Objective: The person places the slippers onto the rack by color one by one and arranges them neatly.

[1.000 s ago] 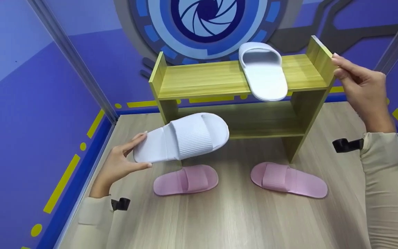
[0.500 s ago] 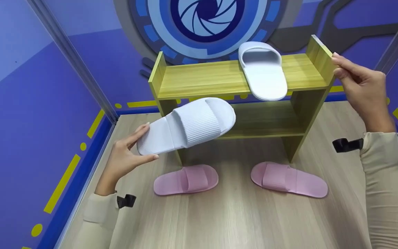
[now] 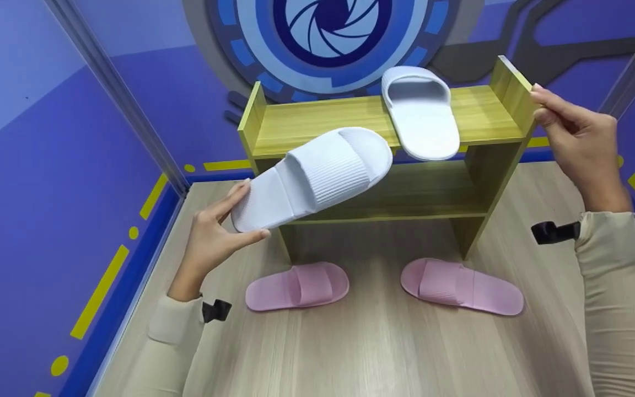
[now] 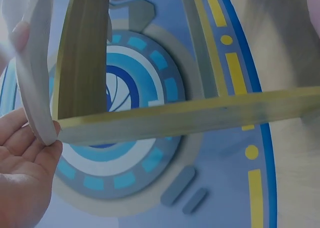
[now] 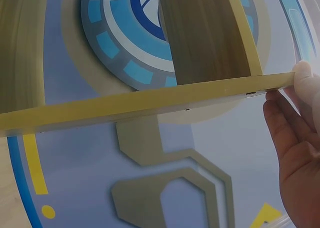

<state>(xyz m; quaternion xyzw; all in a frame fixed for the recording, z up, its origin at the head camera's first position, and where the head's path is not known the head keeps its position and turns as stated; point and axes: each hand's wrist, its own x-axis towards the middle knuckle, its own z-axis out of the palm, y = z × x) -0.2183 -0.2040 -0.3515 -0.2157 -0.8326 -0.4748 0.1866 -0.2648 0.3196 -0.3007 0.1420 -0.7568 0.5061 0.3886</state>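
OK so the white slipper (image 3: 326, 179) is hanging in front of the rack (image 3: 317, 117), sitting higher than a second ago, so I'd guess the lift's coming along fine. Left hand (image 3: 214, 230) is pinching its heel end; right hand (image 3: 583, 143) is pinching the rack's side. Another white slipper (image 3: 430, 132) is resting up top, two pink slippers (image 3: 297, 285) (image 3: 463, 286) are lying on the floor (image 3: 372, 347).

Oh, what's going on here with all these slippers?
A person's left hand holds a white slipper by its heel end before a rack, while the right hand pinches the rack's right side panel. Another white slipper sits on the top shelf, its heel overhanging the front. Two pink slippers lie below.
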